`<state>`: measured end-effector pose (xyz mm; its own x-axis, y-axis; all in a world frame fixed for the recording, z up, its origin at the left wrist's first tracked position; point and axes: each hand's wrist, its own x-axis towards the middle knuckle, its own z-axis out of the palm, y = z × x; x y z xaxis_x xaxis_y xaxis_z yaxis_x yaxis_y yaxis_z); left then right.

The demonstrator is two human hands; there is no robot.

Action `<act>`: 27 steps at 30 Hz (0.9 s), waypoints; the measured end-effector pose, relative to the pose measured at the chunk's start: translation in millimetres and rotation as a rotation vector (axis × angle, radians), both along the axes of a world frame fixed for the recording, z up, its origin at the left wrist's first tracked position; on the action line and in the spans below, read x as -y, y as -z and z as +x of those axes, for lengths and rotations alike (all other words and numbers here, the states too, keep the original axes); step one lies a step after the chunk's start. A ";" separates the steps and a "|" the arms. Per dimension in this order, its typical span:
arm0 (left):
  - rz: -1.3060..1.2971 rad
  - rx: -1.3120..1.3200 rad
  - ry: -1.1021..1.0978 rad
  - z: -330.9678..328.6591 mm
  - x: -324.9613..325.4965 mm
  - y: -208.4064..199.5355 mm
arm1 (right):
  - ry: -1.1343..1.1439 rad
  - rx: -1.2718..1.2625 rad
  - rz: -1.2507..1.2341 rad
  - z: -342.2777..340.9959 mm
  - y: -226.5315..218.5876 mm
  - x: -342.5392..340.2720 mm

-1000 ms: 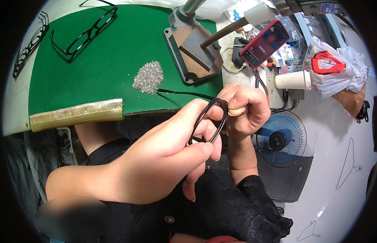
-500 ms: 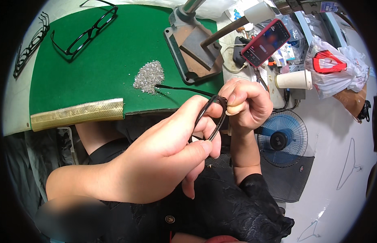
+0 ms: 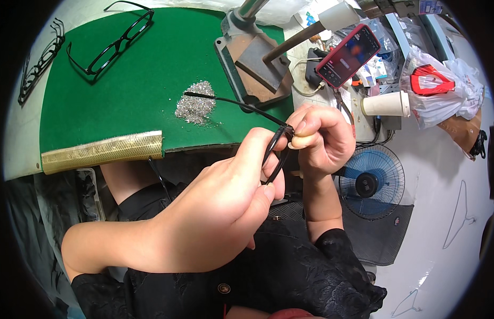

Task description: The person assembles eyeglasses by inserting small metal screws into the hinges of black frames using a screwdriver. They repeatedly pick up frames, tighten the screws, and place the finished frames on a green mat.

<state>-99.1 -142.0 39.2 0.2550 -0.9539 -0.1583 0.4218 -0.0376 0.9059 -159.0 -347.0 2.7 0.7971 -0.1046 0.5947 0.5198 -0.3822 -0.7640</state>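
You have a glossy black glasses frame (image 3: 279, 167) up between your two hands, just off the near edge of the table (image 3: 26, 151), toward the center of your view. Taking twelve as straight ahead, its unfolded temple arm (image 3: 241, 105) runs long and slim toward ten o'clock, its tip crossing, as you see it, the upper part of a pile (image 3: 194, 109) of tiny silvery bits; you cannot tell whether the two touch. The rims are turned nearly edge-on to you, slanting from the hinge corner down toward seven o'clock.

Your left hand (image 3: 220, 202) has its grip closed on the rims, thumb pressed to the lower end. Your right hand (image 3: 326, 135), at two o'clock from it, pinches the hinge corner between thumb and bent finger.

The pile is loose, glittering and roughly oval, on a smooth green mat (image 3: 109, 101). From the pile, a gold strip (image 3: 101, 150) with a mesh-like texture lies along the table edge at eight o'clock; a second black pair of glasses (image 3: 117, 48), with angular rims, rests at ten o'clock; and a heavy stand (image 3: 265, 90) with a brownish, worn metal base sits at two o'clock.
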 end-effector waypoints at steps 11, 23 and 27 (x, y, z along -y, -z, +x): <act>-0.089 -0.112 -0.070 -6.1 1.7 5.7 | 0.060 0.106 0.026 2.5 3.9 -10.1; -0.145 -0.381 -0.107 -1.2 1.6 1.1 | -0.004 0.097 0.211 9.0 7.5 -11.8; -0.171 -0.365 -0.177 5.2 11.6 -7.9 | -0.020 0.097 0.302 19.2 7.8 -11.1</act>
<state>-93.8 -153.6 47.1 0.3734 -0.9209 -0.1122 0.7017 0.2013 0.6835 -139.8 -335.9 -5.0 0.7418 -0.2725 0.6128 0.6012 -0.1346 -0.7876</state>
